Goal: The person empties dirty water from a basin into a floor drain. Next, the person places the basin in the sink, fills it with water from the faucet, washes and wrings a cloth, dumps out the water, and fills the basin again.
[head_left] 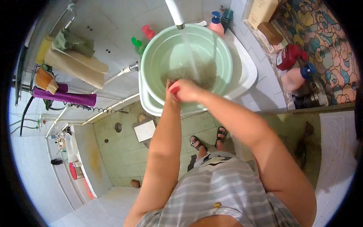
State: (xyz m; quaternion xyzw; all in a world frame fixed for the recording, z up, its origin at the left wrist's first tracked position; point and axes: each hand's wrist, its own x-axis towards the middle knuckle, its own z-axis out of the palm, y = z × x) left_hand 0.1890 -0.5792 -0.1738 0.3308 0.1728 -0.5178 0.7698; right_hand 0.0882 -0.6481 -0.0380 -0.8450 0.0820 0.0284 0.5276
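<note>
A pale green plastic basin rests on a white sink. Water runs into it from a white faucet. Inside lies a brownish-grey mass under the water; whether it is cloth or dirt is unclear. Over the basin's near side my two hands meet. My right hand is closed against my left hand, with a small red thing showing between them, its kind unclear. The fingers of my left hand are mostly hidden.
Pump bottles, one pink and one green-capped, stand around the sink. More bottles, including a red one, line the right ledge. Towels hang on the left wall. A white square lies on the floor.
</note>
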